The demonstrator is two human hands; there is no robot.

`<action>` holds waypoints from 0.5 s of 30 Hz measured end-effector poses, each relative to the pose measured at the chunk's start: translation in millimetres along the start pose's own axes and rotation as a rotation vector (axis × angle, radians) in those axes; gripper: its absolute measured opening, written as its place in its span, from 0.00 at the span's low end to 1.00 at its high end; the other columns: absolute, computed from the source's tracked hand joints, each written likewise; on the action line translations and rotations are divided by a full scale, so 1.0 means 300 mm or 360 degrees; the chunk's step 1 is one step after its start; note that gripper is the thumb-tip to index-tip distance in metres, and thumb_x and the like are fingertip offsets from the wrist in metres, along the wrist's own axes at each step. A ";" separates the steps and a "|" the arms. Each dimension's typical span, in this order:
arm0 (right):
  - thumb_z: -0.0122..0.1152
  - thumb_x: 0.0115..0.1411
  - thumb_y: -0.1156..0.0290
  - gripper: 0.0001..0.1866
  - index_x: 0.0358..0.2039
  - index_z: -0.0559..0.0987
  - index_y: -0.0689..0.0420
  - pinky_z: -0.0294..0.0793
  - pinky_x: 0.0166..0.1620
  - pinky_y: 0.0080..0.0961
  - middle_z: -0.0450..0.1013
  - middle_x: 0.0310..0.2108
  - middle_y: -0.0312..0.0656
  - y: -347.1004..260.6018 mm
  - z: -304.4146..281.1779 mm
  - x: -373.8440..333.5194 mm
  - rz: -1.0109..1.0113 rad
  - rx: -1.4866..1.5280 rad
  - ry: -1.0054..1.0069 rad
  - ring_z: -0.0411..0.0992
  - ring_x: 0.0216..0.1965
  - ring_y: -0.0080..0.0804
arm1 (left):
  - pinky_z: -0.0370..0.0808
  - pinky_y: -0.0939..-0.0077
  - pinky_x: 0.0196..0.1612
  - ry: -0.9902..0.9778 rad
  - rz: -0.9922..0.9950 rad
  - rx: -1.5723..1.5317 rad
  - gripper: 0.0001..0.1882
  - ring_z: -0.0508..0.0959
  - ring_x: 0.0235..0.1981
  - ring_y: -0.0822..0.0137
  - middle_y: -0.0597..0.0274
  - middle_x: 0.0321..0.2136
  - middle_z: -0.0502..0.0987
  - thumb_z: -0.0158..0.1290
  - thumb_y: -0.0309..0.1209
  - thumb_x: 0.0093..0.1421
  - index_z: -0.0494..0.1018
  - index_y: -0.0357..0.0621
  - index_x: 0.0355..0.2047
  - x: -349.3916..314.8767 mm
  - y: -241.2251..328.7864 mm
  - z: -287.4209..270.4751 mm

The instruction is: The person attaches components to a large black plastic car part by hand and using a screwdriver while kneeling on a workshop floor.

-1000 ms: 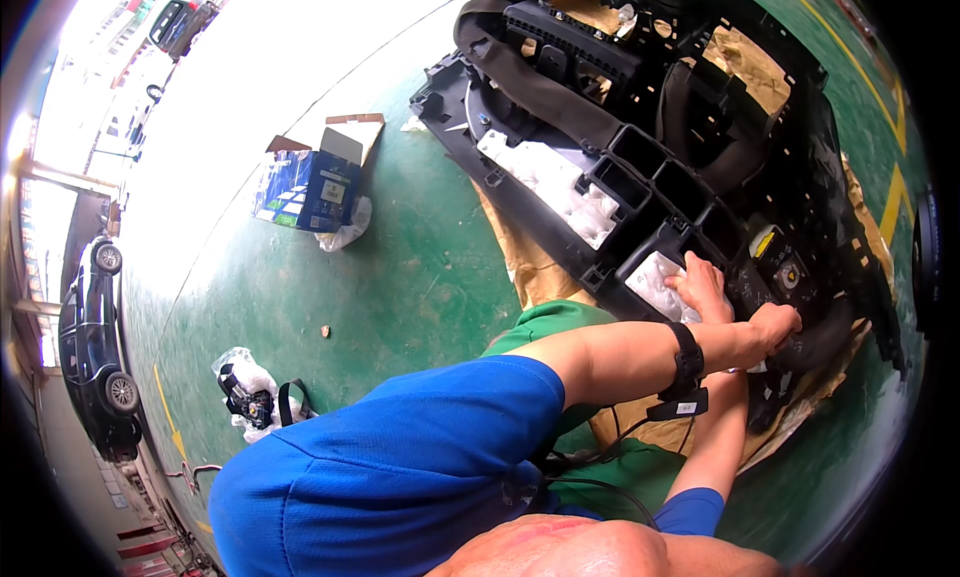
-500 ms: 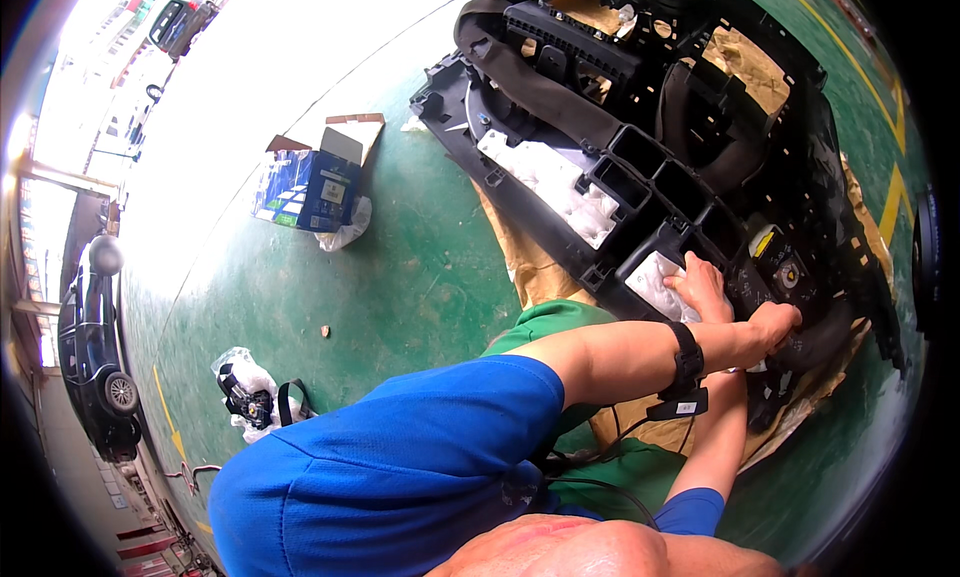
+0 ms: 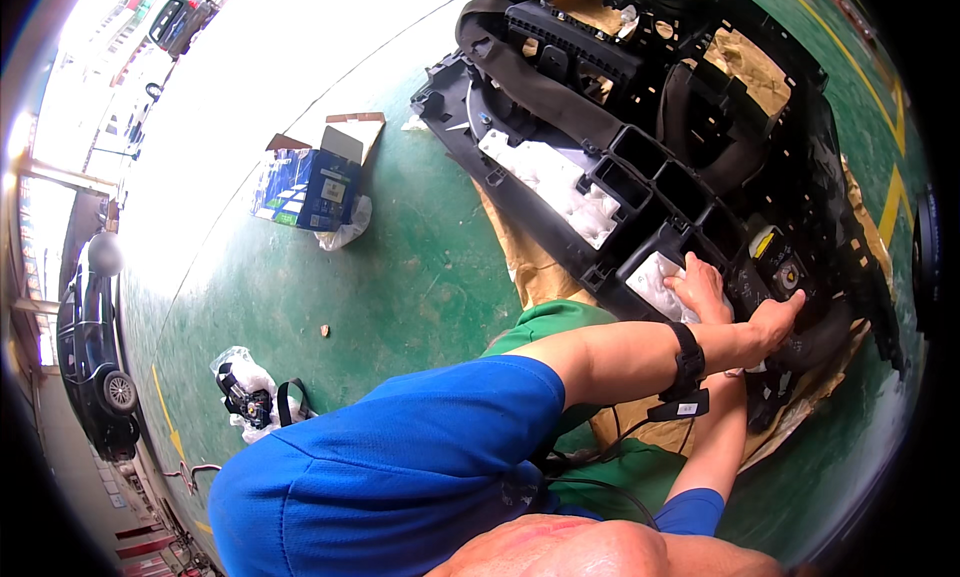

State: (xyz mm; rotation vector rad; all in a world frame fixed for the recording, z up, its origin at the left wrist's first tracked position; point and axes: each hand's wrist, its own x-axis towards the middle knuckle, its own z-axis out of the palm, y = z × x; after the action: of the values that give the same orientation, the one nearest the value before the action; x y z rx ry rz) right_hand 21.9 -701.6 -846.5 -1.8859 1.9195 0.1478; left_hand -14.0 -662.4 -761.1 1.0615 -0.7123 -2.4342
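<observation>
A large black car dashboard frame [image 3: 585, 247] with moulded ducts lies on brown paper in front of me, on the right. My right hand [image 3: 697, 285] rests on a white quilted pad [image 3: 655, 282] set in the frame's near part, its fingers apart. Across it passes my left forearm, with a black strap device [image 3: 686, 365] at the wrist. Beyond the crossing, my left hand [image 3: 772, 327] lies against the dashboard's near right part, one digit stretched out; its other fingers are hidden. Close by sits a dark round-centred part [image 3: 788, 275] with a yellow label [image 3: 763, 245].
An opened blue-and-white cardboard box [image 3: 308, 187] stands on the green floor to the left. Nearer me lies a black part in clear plastic [image 3: 250, 397]. Brown paper [image 3: 525, 262] spreads under the dashboard. A dark car [image 3: 90, 357] is parked at far left. Cables run by my knees.
One digit of my left hand has lifted and straightened away from the dark part, and that hand has shifted slightly. My right hand stays on the white pad.
</observation>
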 end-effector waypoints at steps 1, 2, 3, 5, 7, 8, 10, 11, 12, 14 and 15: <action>0.72 0.50 0.57 0.27 0.42 0.74 0.62 0.68 0.54 0.44 0.78 0.41 0.57 -0.005 -0.001 0.000 0.0005 -0.0001 -0.0006 0.75 0.48 0.53 | 0.55 0.67 0.19 0.0003 0.0002 -0.0001 0.35 0.60 0.11 0.67 0.66 0.10 0.61 0.41 0.63 0.63 0.60 0.49 0.11 0.006 -0.002 0.000; 0.72 0.50 0.57 0.27 0.42 0.74 0.62 0.68 0.54 0.44 0.78 0.41 0.57 -0.010 -0.002 0.000 0.0001 -0.0002 -0.0006 0.75 0.48 0.53 | 0.55 0.67 0.19 0.0024 -0.0026 -0.0035 0.35 0.60 0.11 0.67 0.66 0.10 0.61 0.41 0.63 0.63 0.60 0.49 0.11 0.011 0.000 0.002; 0.72 0.50 0.57 0.27 0.42 0.74 0.62 0.68 0.54 0.44 0.78 0.41 0.57 -0.010 -0.004 -0.003 0.0002 -0.0002 -0.0007 0.75 0.48 0.53 | 0.55 0.67 0.18 0.0041 -0.0056 -0.0067 0.35 0.60 0.11 0.67 0.66 0.09 0.61 0.40 0.63 0.63 0.60 0.49 0.11 0.012 0.002 0.005; 0.72 0.50 0.57 0.26 0.42 0.74 0.62 0.68 0.54 0.44 0.78 0.41 0.57 -0.012 -0.008 -0.006 0.0003 -0.0003 -0.0008 0.75 0.48 0.53 | 0.55 0.67 0.18 0.0032 -0.0076 -0.0080 0.35 0.60 0.11 0.67 0.66 0.10 0.61 0.40 0.63 0.63 0.60 0.49 0.11 0.010 0.005 0.005; 0.71 0.50 0.58 0.26 0.42 0.74 0.63 0.68 0.54 0.44 0.78 0.42 0.57 -0.019 -0.009 -0.006 -0.0002 -0.0007 -0.0014 0.75 0.48 0.53 | 0.54 0.67 0.18 0.0027 -0.0094 -0.0093 0.35 0.60 0.11 0.67 0.66 0.10 0.61 0.40 0.64 0.63 0.59 0.49 0.11 0.009 0.009 0.002; 0.71 0.50 0.58 0.26 0.42 0.74 0.63 0.68 0.54 0.44 0.78 0.42 0.57 -0.011 -0.011 -0.008 0.0007 -0.0010 -0.0012 0.75 0.48 0.53 | 0.54 0.68 0.18 0.0022 -0.0125 -0.0067 0.35 0.59 0.11 0.67 0.66 0.10 0.61 0.39 0.64 0.63 0.59 0.49 0.11 -0.004 0.018 0.008; 0.71 0.51 0.58 0.26 0.43 0.74 0.63 0.68 0.55 0.43 0.78 0.42 0.57 -0.012 -0.004 -0.004 0.0010 -0.0015 -0.0011 0.75 0.48 0.53 | 0.53 0.69 0.18 0.0032 -0.0151 -0.0043 0.36 0.59 0.11 0.67 0.66 0.10 0.61 0.38 0.64 0.63 0.59 0.49 0.10 -0.012 0.022 0.000; 0.71 0.51 0.58 0.26 0.43 0.74 0.63 0.68 0.55 0.43 0.78 0.42 0.57 -0.014 0.003 -0.001 0.0005 -0.0012 -0.0014 0.75 0.48 0.53 | 0.52 0.70 0.17 -0.0009 -0.0157 -0.0058 0.36 0.58 0.10 0.68 0.66 0.11 0.61 0.37 0.65 0.63 0.60 0.49 0.11 -0.014 0.020 -0.008; 0.71 0.50 0.58 0.27 0.42 0.73 0.63 0.69 0.53 0.45 0.77 0.41 0.58 -0.010 0.012 0.003 -0.0017 0.0003 0.0007 0.74 0.48 0.55 | 0.51 0.71 0.16 -0.0053 -0.0164 -0.0073 0.36 0.57 0.10 0.68 0.66 0.11 0.60 0.36 0.66 0.63 0.60 0.49 0.12 -0.020 0.023 -0.012; 0.72 0.48 0.57 0.27 0.41 0.73 0.63 0.70 0.52 0.47 0.77 0.40 0.59 -0.003 0.033 0.012 -0.0045 0.0024 0.0020 0.74 0.48 0.57 | 0.50 0.73 0.15 -0.0149 -0.0191 -0.0172 0.36 0.57 0.10 0.70 0.67 0.11 0.60 0.36 0.66 0.63 0.61 0.49 0.13 -0.034 0.027 -0.015; 0.72 0.48 0.57 0.27 0.41 0.73 0.63 0.70 0.52 0.47 0.77 0.40 0.59 0.008 0.022 0.009 -0.0050 0.0005 0.0026 0.74 0.48 0.57 | 0.49 0.75 0.14 -0.0275 -0.0212 -0.0265 0.35 0.57 0.09 0.72 0.68 0.11 0.60 0.35 0.65 0.64 0.63 0.49 0.15 -0.045 0.035 0.001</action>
State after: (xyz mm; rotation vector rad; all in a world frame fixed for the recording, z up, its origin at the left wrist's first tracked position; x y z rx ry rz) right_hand 21.3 -701.5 -854.1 -1.9200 1.8985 0.1204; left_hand -4.1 -663.7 -747.1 0.8675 -0.4935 -2.6706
